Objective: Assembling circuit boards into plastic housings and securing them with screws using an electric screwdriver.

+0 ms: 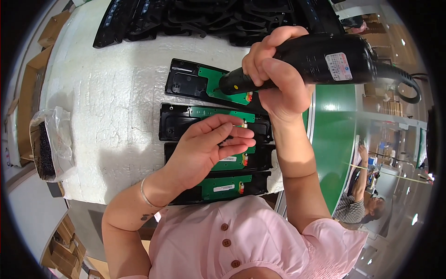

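The right hand [281, 76] wraps the power screwdriver [313, 58], likely weighty and best held mid-body, pointing at the farthest green board [210, 80], while the left hand [202, 149] curls round small dark screws [226, 140]

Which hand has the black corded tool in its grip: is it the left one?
No, the right hand is wrapped around the black corded tool, while the left hand is apart from it.
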A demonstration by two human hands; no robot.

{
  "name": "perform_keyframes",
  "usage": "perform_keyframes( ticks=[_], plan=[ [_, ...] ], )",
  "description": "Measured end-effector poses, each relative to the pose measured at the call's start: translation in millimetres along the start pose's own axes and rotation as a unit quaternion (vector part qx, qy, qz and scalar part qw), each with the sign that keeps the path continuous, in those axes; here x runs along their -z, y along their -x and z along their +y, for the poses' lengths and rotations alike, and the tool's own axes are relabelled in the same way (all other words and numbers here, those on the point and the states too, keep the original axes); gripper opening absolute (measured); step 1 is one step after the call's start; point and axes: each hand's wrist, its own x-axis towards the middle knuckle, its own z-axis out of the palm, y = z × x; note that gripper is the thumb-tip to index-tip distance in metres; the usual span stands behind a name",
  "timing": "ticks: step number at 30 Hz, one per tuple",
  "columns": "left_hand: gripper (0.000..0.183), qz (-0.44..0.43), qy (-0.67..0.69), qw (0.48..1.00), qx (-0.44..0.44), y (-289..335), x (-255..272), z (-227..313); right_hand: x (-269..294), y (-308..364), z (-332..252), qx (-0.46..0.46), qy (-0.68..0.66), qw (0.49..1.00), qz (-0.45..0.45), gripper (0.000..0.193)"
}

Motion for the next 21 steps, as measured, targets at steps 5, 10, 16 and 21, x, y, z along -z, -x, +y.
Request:
perform_keyframes(
  ticks=[5, 10, 16, 21],
  plan=[
    [0.015, 0.001, -0.032, 0.999, -0.007, 4.5, 7.5, 5.7, -5.2, 2.8, 6.8, -0.016, 0.001, 1.0, 0.005, 0.025],
    [0.016, 0.04, -0.017, 0.998, -0.047, 4.6, 13.3, 6.9, -4.9, 1.9, 8.8, -0.008, 0.02, 0.999, -0.028, 0.021],
    [0.016, 0.079, 0.011, 0.994, -0.074, 5.7, 10.0, 13.1, -5.9, -0.3, 10.3, -0.016, 0.04, 0.998, -0.041, 0.018],
    [0.015, 0.065, 0.077, 0.991, -0.084, 4.3, 23.9, 12.5, -13.2, 4.3, 0.6, -0.002, 0.042, 0.999, 0.002, 0.02]
  ],
)
